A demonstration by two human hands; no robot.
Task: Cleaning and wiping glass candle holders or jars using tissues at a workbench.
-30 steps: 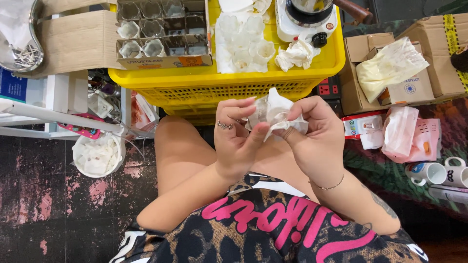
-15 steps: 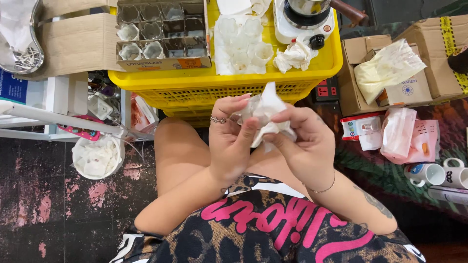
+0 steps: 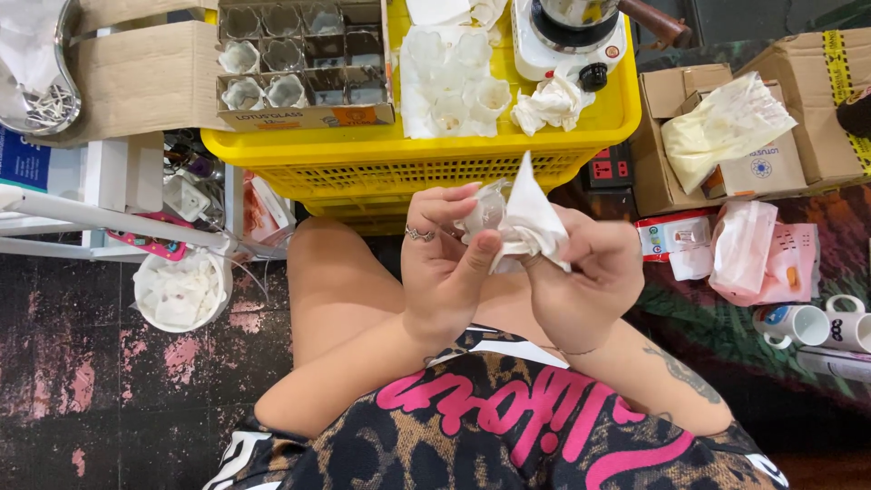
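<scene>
Head view showed both hands raised over the lap, working one small clear glass [image 3: 484, 210] with a white tissue [image 3: 531, 218]. Left hand [image 3: 445, 263] was closed around the glass, thumb up its side. Right hand [image 3: 581, 272] was closed on the tissue, pressing it against the glass from 3 o'clock, one corner sticking up toward 12. Wiping looked midway: the tissue was at the glass, nothing set down yet. At 12 o'clock a yellow crate [image 3: 417, 150] carried a divided box [image 3: 304, 63] with some cells filled and some bare, plus a cluster of glasses on paper [image 3: 449, 77], so several appeared handled and more remained. A white bucket [image 3: 181, 290] of crumpled tissues sat at 9 o'clock.
</scene>
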